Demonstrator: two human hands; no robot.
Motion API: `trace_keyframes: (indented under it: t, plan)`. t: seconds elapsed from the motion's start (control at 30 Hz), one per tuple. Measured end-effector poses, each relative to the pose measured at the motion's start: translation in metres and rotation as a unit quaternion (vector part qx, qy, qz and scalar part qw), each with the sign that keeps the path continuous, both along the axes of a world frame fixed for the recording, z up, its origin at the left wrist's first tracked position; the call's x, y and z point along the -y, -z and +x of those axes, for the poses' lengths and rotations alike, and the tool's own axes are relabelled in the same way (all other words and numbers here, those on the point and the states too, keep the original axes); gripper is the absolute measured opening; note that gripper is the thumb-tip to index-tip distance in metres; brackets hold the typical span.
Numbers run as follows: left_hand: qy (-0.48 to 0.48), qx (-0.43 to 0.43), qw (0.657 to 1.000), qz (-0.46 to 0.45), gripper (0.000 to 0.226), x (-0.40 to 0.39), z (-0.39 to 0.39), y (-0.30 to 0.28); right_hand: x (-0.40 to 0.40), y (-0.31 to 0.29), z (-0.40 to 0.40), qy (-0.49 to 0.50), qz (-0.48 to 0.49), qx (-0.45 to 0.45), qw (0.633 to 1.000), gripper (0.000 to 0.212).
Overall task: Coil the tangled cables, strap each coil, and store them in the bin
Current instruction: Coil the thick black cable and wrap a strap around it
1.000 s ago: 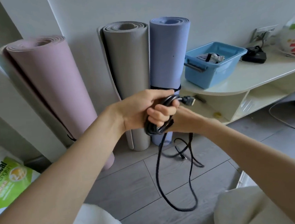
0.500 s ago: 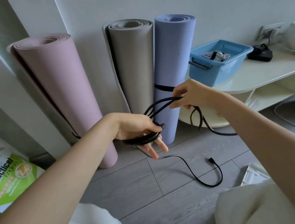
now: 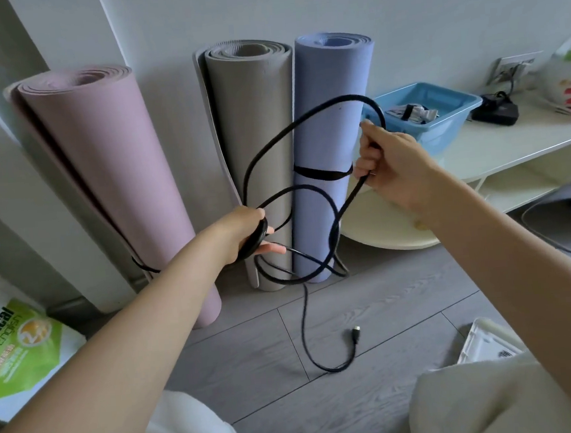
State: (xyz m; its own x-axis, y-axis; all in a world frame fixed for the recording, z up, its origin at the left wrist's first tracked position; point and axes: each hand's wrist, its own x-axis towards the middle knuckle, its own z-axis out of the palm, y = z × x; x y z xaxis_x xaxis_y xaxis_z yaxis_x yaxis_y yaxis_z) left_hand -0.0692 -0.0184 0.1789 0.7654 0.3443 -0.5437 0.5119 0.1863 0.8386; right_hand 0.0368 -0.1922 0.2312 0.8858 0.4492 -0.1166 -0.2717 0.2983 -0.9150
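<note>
Head view. Grey plank flooring [image 3: 253, 352] and a pale wall form the backdrop; we list three rolled mats standing on end against it: a pink yoga mat [image 3: 110, 182], a grey yoga mat [image 3: 254, 143] and a lilac yoga mat [image 3: 331, 117] banded by a black strap [image 3: 322, 176].

Right of the mats we note a cream shelf unit [image 3: 498, 155] carrying a blue plastic bin [image 3: 441, 129] with small items inside, too small to tell apart, and a black adapter [image 3: 496, 114] beside it.

Item in hand: one black cable [image 3: 271, 142]. Our left hand [image 3: 244, 233] grips a gathered bundle of coils, thumb curled over it, fingertips poking out beneath. Our right hand [image 3: 385, 160], raised in front of the bin, has fingers curled round the cable. A wide loop arcs between both hands; further loops hang before the lilac mat, and the loose end trails onto the floor, ending in a plug [image 3: 356, 333].

Lower left: a green-printed bag [image 3: 17, 343].
</note>
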Motion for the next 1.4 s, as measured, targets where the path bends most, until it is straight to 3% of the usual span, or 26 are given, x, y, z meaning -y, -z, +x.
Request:
trace_keyframes:
  t: [0.03, 0.17, 0.27, 0.37, 0.43, 0.47, 0.53, 0.57, 0.63, 0.7, 0.73, 0.8, 0.9, 0.97, 1.03, 1.13, 1.2, 1.27, 1.4]
  plan:
    - [-0.005, 0.0, 1.0, -0.004, 0.022, -0.001, 0.0, 0.002, 0.002, -0.002, 0.0, -0.007, 0.03, -0.023, 0.999, 0.037]
    - [-0.043, 0.058, 0.997, -0.033, 0.042, 0.0, 0.009, 0.01, 0.007, -0.006, 0.002, -0.042, 0.119, -0.081, 0.989, 0.039]
    - [-0.081, 0.105, 0.991, 0.016, 0.028, 0.006, 0.018, 0.012, 0.009, 0.0, 0.004, -0.003, 0.068, -0.1, 0.993, 0.038]
    - [-0.091, 0.15, 0.967, 0.182, 0.027, 0.009, 0.023, 0.011, 0.018, 0.017, 0.006, 0.054, -0.04, -0.117, 0.991, 0.029]
    - [-0.032, 0.172, 0.912, 0.372, 0.036, 0.011, 0.018, 0.007, 0.022, 0.027, 0.002, 0.011, -0.157, -0.102, 0.982, 0.013]
    - [-0.001, 0.18, 0.88, 0.44, 0.04, 0.013, 0.015, 0.005, 0.022, 0.03, 0.0, -0.019, -0.249, -0.078, 0.965, 0.012]
    - [0.032, 0.197, 0.828, 0.523, 0.04, 0.019, 0.01, 0.002, 0.019, 0.033, 0.0, -0.022, -0.438, 0.003, 0.899, 0.068]
    - [0.04, 0.208, 0.814, 0.541, 0.037, 0.02, 0.009, 0.0, 0.015, 0.028, -0.002, 0.019, -0.501, 0.082, 0.861, 0.09]
    - [0.052, 0.24, 0.799, 0.549, 0.03, 0.023, 0.006, -0.003, 0.008, 0.015, -0.006, 0.104, -0.539, 0.295, 0.782, 0.104]
    - [0.074, 0.285, 0.781, 0.551, 0.034, 0.026, 0.004, -0.005, 0.001, 0.001, -0.015, 0.087, -0.527, 0.473, 0.701, 0.092]
    - [0.081, 0.3, 0.772, 0.554, 0.036, 0.028, 0.004, -0.005, -0.004, -0.003, -0.019, 0.03, -0.529, 0.506, 0.68, 0.084]
    - [0.088, 0.306, 0.755, 0.573, 0.035, 0.031, 0.004, -0.006, -0.012, 0.003, -0.021, -0.079, -0.565, 0.489, 0.66, 0.068]
    - [0.097, 0.292, 0.743, 0.594, 0.038, 0.036, 0.005, -0.004, -0.014, 0.019, -0.018, -0.116, -0.601, 0.468, 0.637, 0.034]
    - [0.082, 0.288, 0.773, 0.559, 0.037, 0.035, 0.005, -0.005, -0.016, 0.024, -0.018, -0.099, -0.563, 0.5, 0.651, 0.028]
    - [0.044, 0.312, 0.823, 0.472, 0.039, 0.033, 0.009, -0.009, -0.019, 0.024, -0.021, -0.055, -0.504, 0.551, 0.663, 0.029]
    - [-0.026, 0.334, 0.906, 0.256, 0.036, 0.036, 0.017, -0.019, -0.022, 0.024, -0.031, -0.06, -0.423, 0.571, 0.7, 0.035]
    - [-0.058, 0.335, 0.939, 0.057, 0.035, 0.039, 0.019, -0.025, -0.02, 0.028, -0.034, -0.088, -0.397, 0.58, 0.706, 0.038]
    - [-0.099, 0.335, 0.932, -0.095, 0.038, 0.036, 0.02, -0.033, -0.014, 0.034, -0.036, -0.139, -0.404, 0.585, 0.689, 0.04]
    - [-0.116, 0.364, 0.891, -0.246, 0.033, 0.022, 0.022, -0.051, -0.012, 0.047, -0.046, -0.252, -0.517, 0.502, 0.646, 0.049]
